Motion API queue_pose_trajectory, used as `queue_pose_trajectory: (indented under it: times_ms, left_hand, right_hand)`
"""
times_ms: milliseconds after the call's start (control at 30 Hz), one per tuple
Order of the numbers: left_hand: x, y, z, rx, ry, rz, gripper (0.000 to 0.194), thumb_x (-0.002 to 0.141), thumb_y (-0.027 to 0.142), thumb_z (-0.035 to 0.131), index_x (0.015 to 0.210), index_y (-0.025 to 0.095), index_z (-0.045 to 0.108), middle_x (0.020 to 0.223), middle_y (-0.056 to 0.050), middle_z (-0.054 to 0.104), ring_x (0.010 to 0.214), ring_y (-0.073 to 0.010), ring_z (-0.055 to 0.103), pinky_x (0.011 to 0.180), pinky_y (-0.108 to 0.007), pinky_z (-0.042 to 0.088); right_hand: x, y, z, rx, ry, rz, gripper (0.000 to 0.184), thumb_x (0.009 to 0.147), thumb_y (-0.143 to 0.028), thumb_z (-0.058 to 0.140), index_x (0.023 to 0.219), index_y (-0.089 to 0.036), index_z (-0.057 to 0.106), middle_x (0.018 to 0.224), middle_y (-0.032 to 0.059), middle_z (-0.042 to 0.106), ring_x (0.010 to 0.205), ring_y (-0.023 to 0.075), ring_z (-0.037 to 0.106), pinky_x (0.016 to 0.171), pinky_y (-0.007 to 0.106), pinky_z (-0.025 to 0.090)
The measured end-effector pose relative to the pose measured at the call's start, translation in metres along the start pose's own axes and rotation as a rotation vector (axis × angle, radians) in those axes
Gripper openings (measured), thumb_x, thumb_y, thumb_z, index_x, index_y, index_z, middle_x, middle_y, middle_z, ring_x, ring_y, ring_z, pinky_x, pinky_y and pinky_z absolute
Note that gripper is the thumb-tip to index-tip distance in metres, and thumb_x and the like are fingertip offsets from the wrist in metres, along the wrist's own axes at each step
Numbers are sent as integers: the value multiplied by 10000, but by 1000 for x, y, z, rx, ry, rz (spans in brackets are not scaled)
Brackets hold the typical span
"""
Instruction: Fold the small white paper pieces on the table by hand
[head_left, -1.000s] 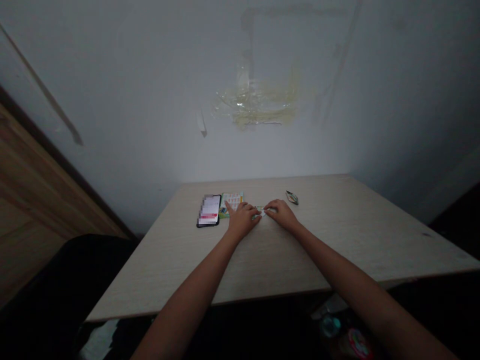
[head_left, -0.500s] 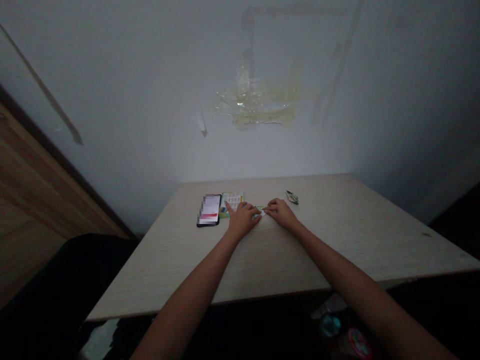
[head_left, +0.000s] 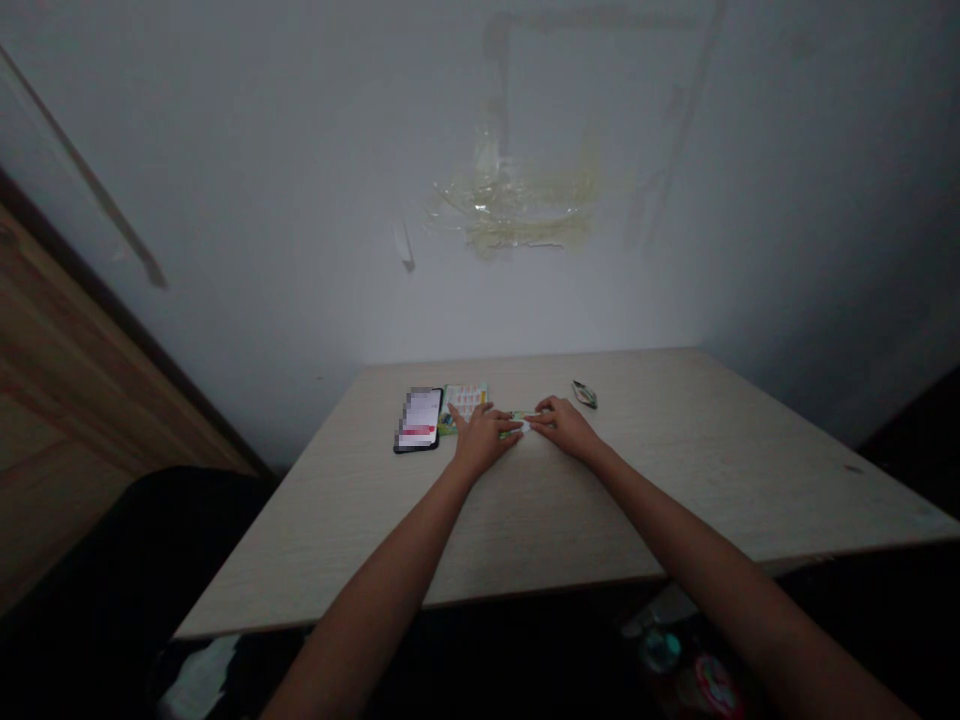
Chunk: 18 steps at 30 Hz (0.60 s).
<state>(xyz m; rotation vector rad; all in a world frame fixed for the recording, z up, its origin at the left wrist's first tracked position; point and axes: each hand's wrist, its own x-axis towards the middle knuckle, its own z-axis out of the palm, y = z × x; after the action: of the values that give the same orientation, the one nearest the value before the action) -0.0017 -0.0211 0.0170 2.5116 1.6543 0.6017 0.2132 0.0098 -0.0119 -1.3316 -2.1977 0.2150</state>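
Note:
A small green-and-white piece of printed paper point(head_left: 526, 426) lies on the table between my two hands. My left hand point(head_left: 481, 437) is palm down with its thumb and forefinger on the paper's left part, holding it against the table; its outer fingers are spread over the edge of a colourful printed sheet point(head_left: 468, 397). From the other side, my right hand point(head_left: 564, 426) has its fingertips and thumb closed together on the paper's right end. Fingers hide much of the paper, so its folds cannot be made out.
A phone point(head_left: 419, 420) with a lit screen lies left of the printed sheet. Beyond my right hand is a small folded paper piece point(head_left: 584, 394). The pale wooden table point(head_left: 675, 440) meets a wall with peeling tape point(head_left: 517, 210). Bottles point(head_left: 661, 650) stand below the front edge.
My right fingers have shifted slightly along the paper, and a little more of its green upper edge shows. My left hand has barely moved.

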Motion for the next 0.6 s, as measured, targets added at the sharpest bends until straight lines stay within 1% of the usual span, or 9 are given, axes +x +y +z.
queue_pose_trajectory:
  times_ms: [167, 400, 500, 600]
  left_hand:
    - [-1, 2, -1, 6, 9, 14, 245, 900, 505, 575, 1108, 470, 701, 1278, 41, 674, 1330, -319, 412, 1054, -779, -120]
    - [2, 0, 1, 28, 38, 75, 204, 914, 445, 579, 1059, 434, 721, 1179, 25, 706, 1317, -293, 431, 1060, -763, -144]
    - [2, -1, 1, 24, 48, 116, 202, 924, 422, 568, 1060, 419, 718, 1247, 27, 680, 1344, -291, 408, 1061, -760, -148]
    - [3, -3, 2, 14, 19, 168, 215, 943, 392, 543, 1081, 413, 706, 1290, 35, 664, 1372, -279, 386, 1074, -749, -136]
  right_hand:
    - [0, 2, 2, -8, 6, -4, 237, 913, -352, 612, 1087, -267, 749, 1157, 91, 639, 1083, 222, 563, 970, 358, 429]
    - [0, 2, 3, -7, 13, -4, 239, 912, -352, 614, 1094, -271, 745, 1153, 85, 642, 1068, 213, 568, 963, 348, 432]
    - [0, 3, 3, -13, 9, -8, 246, 912, -355, 613, 1110, -282, 739, 1153, 85, 641, 1075, 215, 569, 968, 352, 431]
    - [0, 4, 3, -12, 7, -8, 248, 915, -364, 610, 1109, -281, 742, 1154, 89, 635, 1091, 220, 557, 985, 362, 426]
